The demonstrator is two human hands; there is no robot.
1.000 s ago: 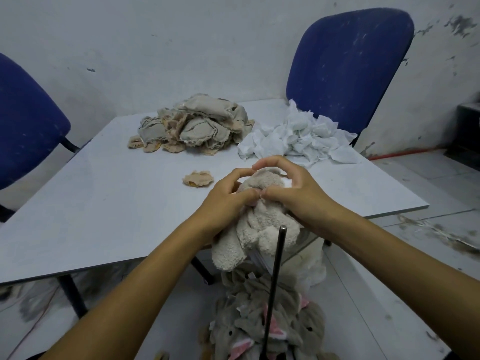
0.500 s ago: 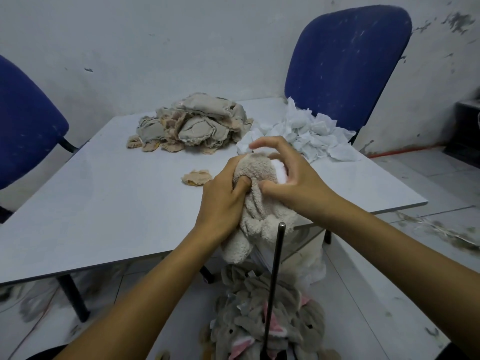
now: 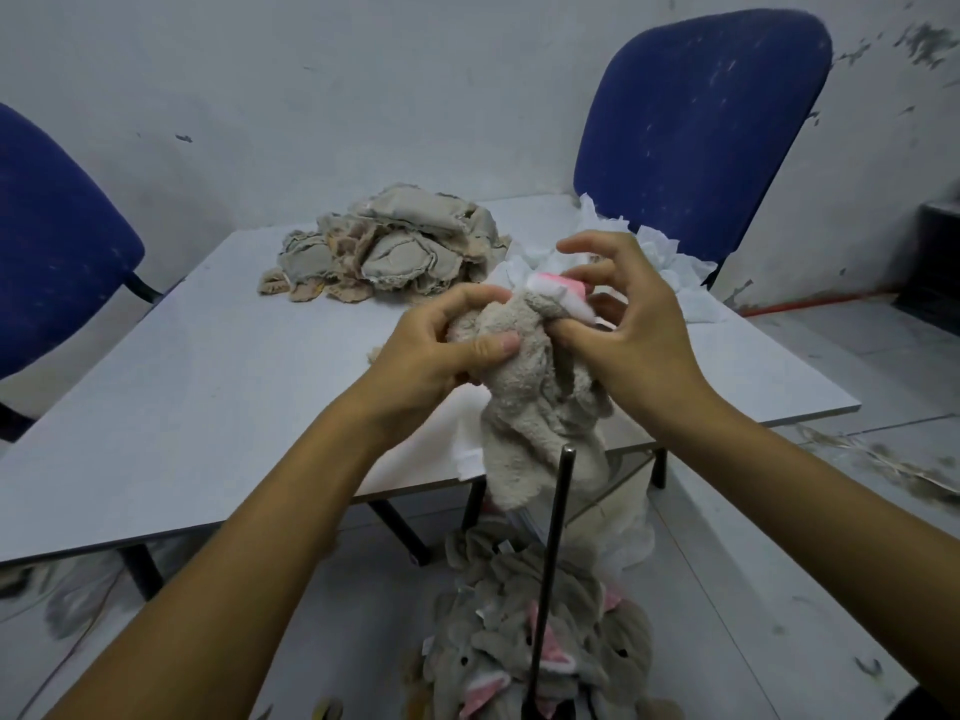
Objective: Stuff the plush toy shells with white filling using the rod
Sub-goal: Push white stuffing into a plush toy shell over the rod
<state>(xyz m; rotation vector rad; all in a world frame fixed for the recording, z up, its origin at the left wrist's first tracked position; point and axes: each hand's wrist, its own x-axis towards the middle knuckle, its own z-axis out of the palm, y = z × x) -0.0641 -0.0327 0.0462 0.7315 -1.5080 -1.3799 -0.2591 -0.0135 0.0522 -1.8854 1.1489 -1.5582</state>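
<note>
Left hand (image 3: 441,350) gripping a beige plush toy shell (image 3: 535,392) held above the tabletop (image 3: 208,387) edge, right hand (image 3: 628,324) pinching its pink-and-white end, dark rod (image 3: 553,558) upright below, white filling (image 3: 670,262) heaped beyond, more shells (image 3: 389,246) piled behind

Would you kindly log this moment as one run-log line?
left hand grips plush toy shell | right hand pinches its pink-and-white part | rod upright, untouched | white filling on table
</note>
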